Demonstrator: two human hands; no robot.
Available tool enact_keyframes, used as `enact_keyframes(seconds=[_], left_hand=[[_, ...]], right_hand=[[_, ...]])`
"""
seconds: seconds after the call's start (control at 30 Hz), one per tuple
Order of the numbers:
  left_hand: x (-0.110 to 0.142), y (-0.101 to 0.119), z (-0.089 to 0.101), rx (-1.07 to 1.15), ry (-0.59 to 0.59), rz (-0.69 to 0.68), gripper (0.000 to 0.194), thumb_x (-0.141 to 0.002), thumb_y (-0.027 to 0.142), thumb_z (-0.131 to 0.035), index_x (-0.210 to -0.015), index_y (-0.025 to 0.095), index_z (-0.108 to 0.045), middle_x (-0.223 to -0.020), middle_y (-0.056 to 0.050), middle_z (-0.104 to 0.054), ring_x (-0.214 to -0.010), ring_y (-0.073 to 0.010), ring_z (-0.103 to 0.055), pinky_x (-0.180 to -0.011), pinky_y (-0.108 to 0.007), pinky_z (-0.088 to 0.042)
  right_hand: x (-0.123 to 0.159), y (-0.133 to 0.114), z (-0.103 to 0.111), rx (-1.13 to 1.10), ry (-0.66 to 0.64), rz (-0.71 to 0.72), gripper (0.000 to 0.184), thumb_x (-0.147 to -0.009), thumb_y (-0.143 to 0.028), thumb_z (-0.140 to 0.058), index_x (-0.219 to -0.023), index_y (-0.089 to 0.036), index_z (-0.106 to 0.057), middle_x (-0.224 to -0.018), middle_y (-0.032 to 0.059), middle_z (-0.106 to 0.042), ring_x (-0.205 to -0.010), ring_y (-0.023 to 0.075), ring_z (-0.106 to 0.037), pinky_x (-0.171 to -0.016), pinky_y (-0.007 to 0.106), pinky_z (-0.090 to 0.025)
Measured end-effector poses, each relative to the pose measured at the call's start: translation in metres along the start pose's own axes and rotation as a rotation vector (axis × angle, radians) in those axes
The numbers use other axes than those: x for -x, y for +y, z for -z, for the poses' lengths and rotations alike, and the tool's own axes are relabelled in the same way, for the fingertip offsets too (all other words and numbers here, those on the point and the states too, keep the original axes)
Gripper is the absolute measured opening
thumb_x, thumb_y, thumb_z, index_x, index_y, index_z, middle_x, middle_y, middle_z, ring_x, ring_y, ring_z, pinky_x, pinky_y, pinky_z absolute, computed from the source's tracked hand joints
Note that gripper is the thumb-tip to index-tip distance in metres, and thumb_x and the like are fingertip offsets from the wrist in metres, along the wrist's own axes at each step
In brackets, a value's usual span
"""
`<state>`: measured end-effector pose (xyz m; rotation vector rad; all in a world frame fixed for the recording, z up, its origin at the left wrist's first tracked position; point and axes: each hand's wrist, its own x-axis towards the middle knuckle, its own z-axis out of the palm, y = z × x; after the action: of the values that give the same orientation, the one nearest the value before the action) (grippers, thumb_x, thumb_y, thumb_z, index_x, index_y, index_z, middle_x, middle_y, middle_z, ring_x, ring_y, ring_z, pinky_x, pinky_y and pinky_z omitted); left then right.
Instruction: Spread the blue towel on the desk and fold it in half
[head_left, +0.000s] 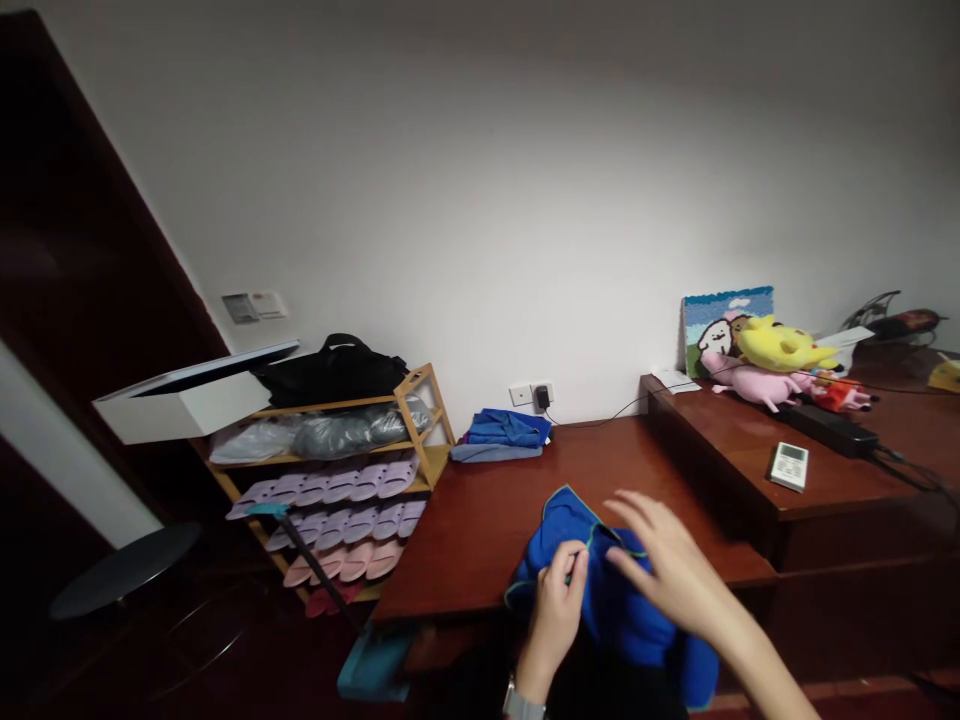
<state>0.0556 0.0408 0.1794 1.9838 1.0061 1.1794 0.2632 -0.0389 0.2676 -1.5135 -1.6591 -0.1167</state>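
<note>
A blue cloth with a thin green edge hangs bunched over the front edge of the brown table and down toward my lap. My left hand, with a watch at the wrist, is closed, its thumb and fingers pinching the cloth near its green edge. To the right, my right hand is held over the cloth with fingers stretched and thumb apart, and it grips nothing. A small dark patch shows on the cloth between the hands; I cannot make out what it is.
Folded blue clothes lie at the table's back left, near a plugged-in adapter. A shoe rack with slippers stands left. The raised right surface holds a white remote-like device, plush toys and a black power brick.
</note>
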Motion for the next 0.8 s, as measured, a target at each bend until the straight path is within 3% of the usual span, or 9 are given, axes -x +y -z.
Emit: enact_keyframes(seconds=[0.07,0.13,0.23,0.33,0.47,0.6,0.7,0.8], left_hand=[[0.002,0.024,0.003,-0.004,-0.064,-0.051,0.038,-0.103,0.049,-0.041,-0.108,0.024,-0.069,-0.097,-0.008,-0.075,-0.087,-0.0216,-0.071,-0.081,-0.029,-0.055],[0.002,0.044,0.011,-0.006,-0.114,-0.084,0.035,-0.103,0.048,-0.041,-0.109,0.028,-0.069,-0.102,-0.008,-0.075,-0.093,-0.0239,-0.071,-0.085,-0.031,-0.055],[0.002,0.058,0.025,-0.008,-0.135,-0.086,0.031,-0.103,0.047,-0.043,-0.106,0.031,-0.069,-0.096,-0.006,-0.076,-0.086,-0.0243,-0.071,-0.08,-0.032,-0.055],[0.006,0.052,0.034,-0.053,-0.148,-0.083,0.028,-0.099,0.049,-0.054,-0.106,0.027,-0.07,-0.087,-0.004,-0.074,-0.077,-0.0212,-0.069,-0.074,-0.029,-0.053],[0.012,0.027,0.034,-0.185,-0.219,-0.024,0.028,-0.088,0.05,-0.07,-0.099,0.024,-0.072,-0.088,-0.004,-0.075,-0.079,-0.0211,-0.068,-0.073,-0.027,-0.052],[0.012,-0.005,0.03,-0.232,-0.139,0.031,0.023,-0.099,0.04,-0.052,-0.101,0.026,-0.07,-0.099,-0.006,-0.075,-0.09,-0.0225,-0.07,-0.08,-0.03,-0.053],[0.011,-0.033,0.026,-0.228,-0.095,0.082,0.022,-0.099,0.035,-0.048,-0.111,0.027,-0.065,-0.104,-0.006,-0.075,-0.096,-0.0229,-0.072,-0.084,-0.032,-0.054],[0.013,-0.062,0.022,-0.287,-0.151,0.116,0.021,-0.099,0.03,-0.045,-0.111,0.028,-0.062,-0.101,-0.005,-0.076,-0.095,-0.022,-0.073,-0.083,-0.03,-0.053]], right_hand=[[0.002,-0.008,-0.009,-0.14,-0.299,0.051,0.048,-0.095,-0.047,-0.057,-0.141,-0.031,-0.054,-0.146,0.0071,-0.056,-0.135,0.0284,-0.05,-0.114,0.048,-0.038],[0.003,-0.014,-0.014,-0.288,-0.511,0.043,0.043,-0.095,-0.044,-0.057,-0.136,-0.032,-0.056,-0.139,0.0042,-0.063,-0.127,0.0247,-0.058,-0.108,0.04,-0.045],[0.002,-0.014,-0.013,-0.345,-0.593,-0.02,0.022,-0.096,-0.042,-0.057,-0.11,-0.028,-0.067,-0.107,0.0009,-0.074,-0.098,0.0219,-0.068,-0.086,0.032,-0.051],[-0.001,-0.012,-0.005,-0.312,-0.526,-0.01,0.019,-0.096,-0.042,-0.057,-0.096,-0.026,-0.067,-0.095,0.0002,-0.073,-0.089,0.0206,-0.067,-0.079,0.03,-0.049],[-0.005,-0.009,0.005,-0.358,-0.258,-0.011,0.022,-0.099,-0.042,-0.051,-0.101,-0.025,-0.066,-0.102,0.0046,-0.071,-0.096,0.0209,-0.066,-0.087,0.032,-0.051],[-0.006,0.003,0.003,-0.339,-0.031,-0.041,0.022,-0.098,-0.042,-0.053,-0.1,-0.025,-0.066,-0.101,0.0062,-0.067,-0.097,0.0226,-0.064,-0.089,0.035,-0.051],[-0.006,0.008,-0.003,-0.286,0.027,-0.053,0.02,-0.097,-0.041,-0.054,-0.101,-0.026,-0.066,-0.098,0.0054,-0.063,-0.095,0.0226,-0.063,-0.088,0.036,-0.052],[-0.005,0.008,-0.003,-0.282,0.058,-0.045,0.021,-0.098,-0.041,-0.053,-0.103,-0.026,-0.067,-0.096,0.0054,-0.062,-0.09,0.0219,-0.063,-0.086,0.036,-0.053]])
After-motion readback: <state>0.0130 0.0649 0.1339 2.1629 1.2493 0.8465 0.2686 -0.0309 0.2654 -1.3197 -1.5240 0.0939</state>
